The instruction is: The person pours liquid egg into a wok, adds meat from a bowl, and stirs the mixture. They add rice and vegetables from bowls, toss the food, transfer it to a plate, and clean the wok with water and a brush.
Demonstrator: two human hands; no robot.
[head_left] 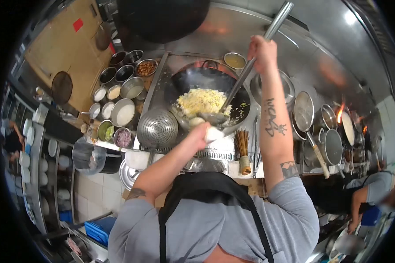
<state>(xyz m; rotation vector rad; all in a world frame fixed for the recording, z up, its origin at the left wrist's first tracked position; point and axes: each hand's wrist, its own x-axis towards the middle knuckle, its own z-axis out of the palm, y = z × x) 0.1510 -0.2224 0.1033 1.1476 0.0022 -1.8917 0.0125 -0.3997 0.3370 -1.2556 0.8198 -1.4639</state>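
In the head view, my right hand (263, 52) is raised and wrapped round the long metal handle of a ladle (213, 118). The ladle's bowl rests in a dark wok (186, 81), at the near side of a heap of fried rice (204, 101) with yellow and green bits. My left hand (200, 135) is closed on a folded white cloth (213, 134) at the wok's near rim. Whether a wok handle lies under the cloth is hidden. Steam hangs over the far part of the wok.
Left of the wok sit a perforated strainer (157, 128) and several ingredient bowls, one with chopped red onion (123, 137). A bamboo brush (243, 151) lies nearer me. At right are a wire skimmer (303, 107), pans by an open flame (340, 113), and another person (373, 193).
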